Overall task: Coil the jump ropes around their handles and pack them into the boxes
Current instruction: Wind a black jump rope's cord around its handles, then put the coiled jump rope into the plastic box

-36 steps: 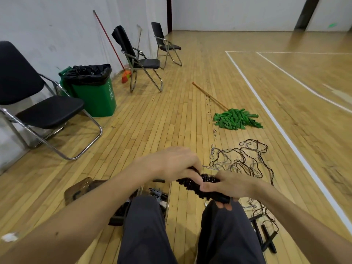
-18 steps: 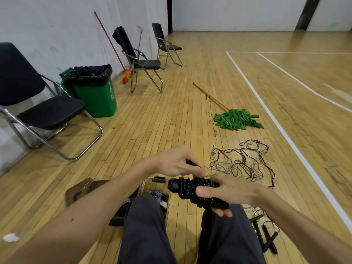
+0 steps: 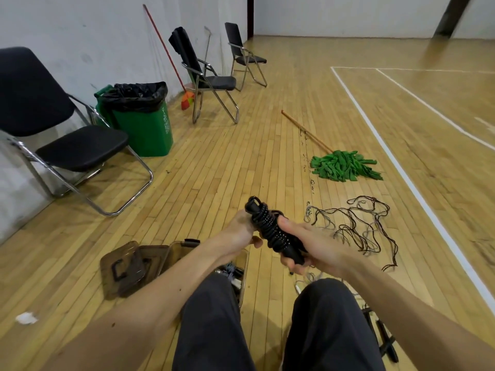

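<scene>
You hold the black jump rope bundle (image 3: 270, 231), its cord wound tight round the handles, above your knees with both hands closed on it. Its long axis slants from the upper left, where a handle tip sticks out, down to the lower right. Your right hand (image 3: 310, 249) grips the lower end, thumb lying along the coils. Your left hand (image 3: 241, 231) wraps the upper part from the left, with its fingers hidden behind the cord.

The brown translucent plastic box (image 3: 171, 253) stands open on the wooden floor below and to the left of the bundle, under your left forearm and just beside your left knee. Your left hand is therefore the nearer one. Packing likely means a short drop down and left, with the bundle turned to lie along the box. The tangle of loose dark ropes (image 3: 353, 223) lies apart on the right.
</scene>
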